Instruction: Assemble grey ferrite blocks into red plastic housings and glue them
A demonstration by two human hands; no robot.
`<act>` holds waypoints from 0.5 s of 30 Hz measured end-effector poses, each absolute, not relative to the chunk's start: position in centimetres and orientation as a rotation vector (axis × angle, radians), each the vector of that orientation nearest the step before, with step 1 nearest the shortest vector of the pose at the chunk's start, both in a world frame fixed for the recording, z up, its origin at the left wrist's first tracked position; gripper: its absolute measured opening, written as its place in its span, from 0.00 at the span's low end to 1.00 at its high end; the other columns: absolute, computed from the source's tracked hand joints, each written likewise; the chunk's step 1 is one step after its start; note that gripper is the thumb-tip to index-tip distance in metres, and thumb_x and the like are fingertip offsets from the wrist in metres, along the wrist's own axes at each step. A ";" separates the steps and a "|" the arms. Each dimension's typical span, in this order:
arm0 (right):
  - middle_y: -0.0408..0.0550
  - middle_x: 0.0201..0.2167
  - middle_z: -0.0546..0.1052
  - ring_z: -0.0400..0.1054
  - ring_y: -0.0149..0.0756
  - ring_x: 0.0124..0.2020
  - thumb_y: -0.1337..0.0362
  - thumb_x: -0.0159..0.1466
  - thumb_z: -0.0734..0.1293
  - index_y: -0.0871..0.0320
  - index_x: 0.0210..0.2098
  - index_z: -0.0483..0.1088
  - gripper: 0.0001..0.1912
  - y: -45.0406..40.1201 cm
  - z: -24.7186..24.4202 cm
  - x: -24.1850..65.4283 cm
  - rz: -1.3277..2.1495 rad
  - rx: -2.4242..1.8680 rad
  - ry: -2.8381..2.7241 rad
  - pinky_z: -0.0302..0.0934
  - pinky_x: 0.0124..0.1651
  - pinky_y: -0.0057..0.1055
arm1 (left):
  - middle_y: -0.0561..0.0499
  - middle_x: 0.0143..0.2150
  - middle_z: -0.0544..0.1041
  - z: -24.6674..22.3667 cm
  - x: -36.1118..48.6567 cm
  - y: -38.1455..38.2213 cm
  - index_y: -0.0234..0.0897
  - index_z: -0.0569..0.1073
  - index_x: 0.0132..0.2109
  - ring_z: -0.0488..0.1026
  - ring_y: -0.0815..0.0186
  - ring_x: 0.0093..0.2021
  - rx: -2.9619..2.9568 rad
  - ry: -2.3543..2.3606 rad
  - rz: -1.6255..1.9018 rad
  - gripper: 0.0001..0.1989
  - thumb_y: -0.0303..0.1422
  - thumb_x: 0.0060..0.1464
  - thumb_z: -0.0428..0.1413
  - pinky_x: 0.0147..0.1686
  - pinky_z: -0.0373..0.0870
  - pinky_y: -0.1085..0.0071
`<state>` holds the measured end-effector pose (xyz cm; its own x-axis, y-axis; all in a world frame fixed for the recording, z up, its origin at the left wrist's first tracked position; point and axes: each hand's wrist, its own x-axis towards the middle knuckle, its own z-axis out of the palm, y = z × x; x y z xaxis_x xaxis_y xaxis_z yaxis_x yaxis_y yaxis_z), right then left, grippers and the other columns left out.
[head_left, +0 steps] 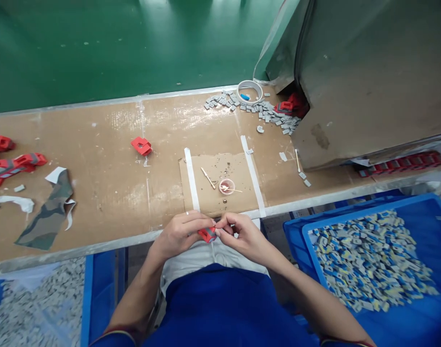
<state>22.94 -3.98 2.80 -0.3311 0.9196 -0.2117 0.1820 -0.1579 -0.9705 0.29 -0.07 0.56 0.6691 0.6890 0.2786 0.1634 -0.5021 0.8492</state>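
Observation:
Just off the table's front edge, above my lap, my left hand (182, 231) is closed on a small red and grey plastic piece (208, 234). My right hand (242, 234) meets it from the other side, thumb and forefinger pinched at the piece's right end. Whatever that pinch holds, if anything, is too small to make out. Beyond my hands, a cardboard sheet (209, 166) is taped to the table. On it stand a small cup (226, 186) with brownish contents and a thin stick across it, and a white stick (208, 178) lies beside the cup.
One red piece (141, 146) lies left of the cardboard, more red pieces (16, 164) at far left near camouflage cloth (49, 212). A tape roll (249, 92) sits among grey tiles (220, 100). Blue bins (310, 236) of small parts flank me; a large box (372, 82) stands right.

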 end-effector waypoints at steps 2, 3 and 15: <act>0.43 0.31 0.71 0.64 0.29 0.30 0.57 0.70 0.70 0.58 0.40 0.76 0.10 -4.4 2.9 23.0 1.432 -1.240 -1.482 0.61 0.32 0.25 | 0.39 0.48 0.86 0.6 0.6 -0.6 0.38 0.80 0.53 0.85 0.60 0.47 1.987 0.669 0.868 0.09 0.29 0.68 0.59 0.45 0.82 0.68; 0.47 0.38 0.74 0.69 0.31 0.35 0.56 0.70 0.70 0.57 0.45 0.75 0.11 -4.7 2.9 23.0 1.408 -1.209 -1.445 0.67 0.36 0.27 | 0.39 0.49 0.85 0.6 0.8 -1.0 0.39 0.79 0.53 0.85 0.59 0.48 1.959 0.689 0.928 0.09 0.28 0.67 0.59 0.46 0.82 0.67; 0.49 0.45 0.74 0.75 0.38 0.45 0.66 0.71 0.71 0.49 0.59 0.72 0.18 -7.1 2.9 21.9 1.146 -0.999 -1.635 0.75 0.49 0.36 | 0.40 0.55 0.83 3.2 1.3 -6.6 0.40 0.80 0.48 0.82 0.57 0.56 1.663 0.962 1.148 0.06 0.28 0.66 0.61 0.56 0.78 0.62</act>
